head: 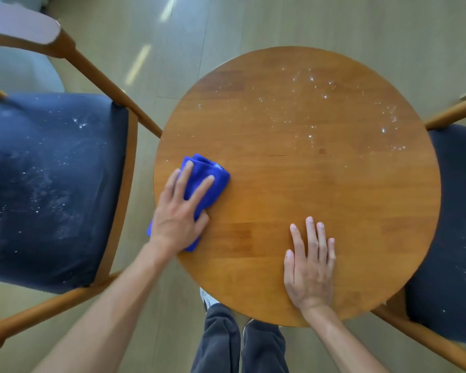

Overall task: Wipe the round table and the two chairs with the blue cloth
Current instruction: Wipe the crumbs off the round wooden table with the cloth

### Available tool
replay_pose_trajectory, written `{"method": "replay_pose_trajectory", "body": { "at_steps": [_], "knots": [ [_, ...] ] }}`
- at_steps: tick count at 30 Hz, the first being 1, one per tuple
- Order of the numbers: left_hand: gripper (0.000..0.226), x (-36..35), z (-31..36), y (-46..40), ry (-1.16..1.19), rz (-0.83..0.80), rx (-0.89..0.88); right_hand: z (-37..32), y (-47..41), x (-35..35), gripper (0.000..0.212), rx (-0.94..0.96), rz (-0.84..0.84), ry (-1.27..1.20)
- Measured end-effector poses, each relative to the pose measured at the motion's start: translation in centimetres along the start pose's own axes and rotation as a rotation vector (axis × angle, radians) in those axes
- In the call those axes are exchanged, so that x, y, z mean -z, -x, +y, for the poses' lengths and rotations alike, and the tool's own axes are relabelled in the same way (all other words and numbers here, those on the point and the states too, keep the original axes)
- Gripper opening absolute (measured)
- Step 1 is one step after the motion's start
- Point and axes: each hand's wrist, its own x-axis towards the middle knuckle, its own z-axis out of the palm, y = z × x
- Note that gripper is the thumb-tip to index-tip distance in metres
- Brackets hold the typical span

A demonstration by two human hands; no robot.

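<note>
Blue cloth (199, 184), bunched into an elongated wad, lies at the left edge of the round table (320, 184); its long axis runs from the near-left rim diagonally toward the table's far centre, and its near end overhangs the rim. No label or writing is legible on it. The left hand (179, 211) presses flat on the cloth, fingers straight and spread, thumb alongside the cloth's right edge. The right hand (311, 267) rests palm-down on the bare wood in the table's near-right part, fingers extended and close together, holding nothing. White specks (326, 109) are scattered over the table's far-right area, well apart from the cloth. Left of the table stands the left chair (51, 184), wooden-framed, its dark blue seat dusted with white specks; right of the table, the right chair (455, 224), partly cut off by the frame, shows similar specks.
</note>
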Motion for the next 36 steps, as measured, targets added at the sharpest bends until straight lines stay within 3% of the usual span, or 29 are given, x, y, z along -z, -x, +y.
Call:
{"method": "replay_pose_trajectory", "body": {
  "at_steps": [3,7,14,19,23,28,32,36],
  "knots": [
    [0.065,0.9,-2.2,-1.4,-0.01,-0.016,0.098,-0.1,0.0,0.0,0.051,-0.003,-0.001,-0.007],
    [0.066,0.3,1.4,0.6,-0.012,0.025,0.189,-0.1,0.0,-0.1,0.051,-0.003,-0.004,0.003],
    [0.065,-2.8,11.5,9.1,0.102,-0.064,-0.14,0.1,0.1,-0.4,0.051,0.002,0.02,0.026],
    [0.063,-2.7,8.4,8.1,0.138,-0.067,-0.294,0.0,0.1,-0.3,0.05,-0.003,0.008,0.018],
    [0.059,-1.0,2.1,3.2,0.092,0.042,-0.133,-0.2,0.0,-0.1,0.051,-0.019,-0.012,0.008],
    [0.058,1.0,-5.3,-4.3,0.033,0.051,0.089,-0.2,-0.1,-0.4,0.052,-0.02,-0.031,0.01],
    [0.059,1.1,-4.6,-5.4,0.022,0.079,0.161,0.0,0.0,-0.3,0.052,-0.015,-0.03,0.031],
    [0.063,0.3,0.0,-1.1,-0.003,0.061,0.138,-0.1,0.1,-0.2,0.053,-0.014,-0.034,0.041]
  ]
}}
